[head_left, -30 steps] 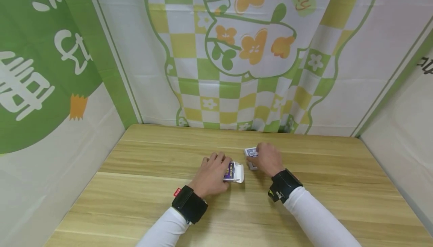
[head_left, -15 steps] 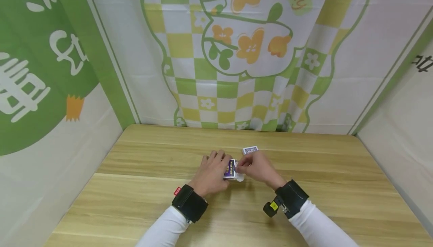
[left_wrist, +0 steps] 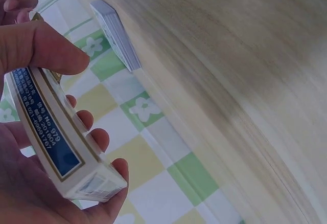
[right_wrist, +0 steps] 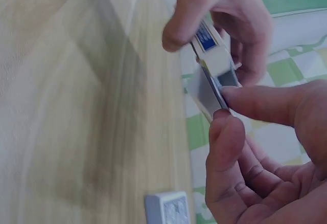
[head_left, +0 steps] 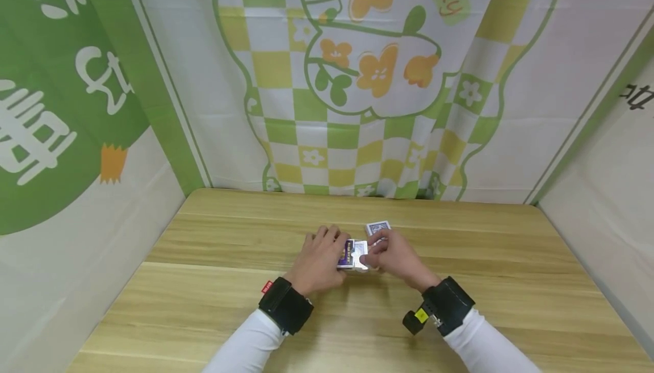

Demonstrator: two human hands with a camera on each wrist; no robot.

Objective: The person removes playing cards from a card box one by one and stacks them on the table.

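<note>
My left hand [head_left: 317, 262] grips a purple and white playing-card box [head_left: 347, 255] from above, its open end turned to the right. In the left wrist view, the box's blue side panel [left_wrist: 57, 132] with white lettering lies between thumb and fingers. Pale blue-patterned playing cards [head_left: 360, 250] jut from the open end. Thumb and forefinger of my right hand [head_left: 397, 258] pinch their outer edge, also visible in the right wrist view as a thin pale piece [right_wrist: 205, 92]. A stack of blue-backed cards [head_left: 377, 226] lies on the table just beyond my right fingers.
The wooden table [head_left: 214, 316] meets a green and white patterned curtain [head_left: 311, 134] along its back edge. Cloth walls stand at both sides. Each wrist wears a black band [head_left: 286, 306] with a camera.
My right hand has moved from the card stack left to the box's mouth and pinches there. Cards now show sticking out of the box. The left hand has kept its place.
</note>
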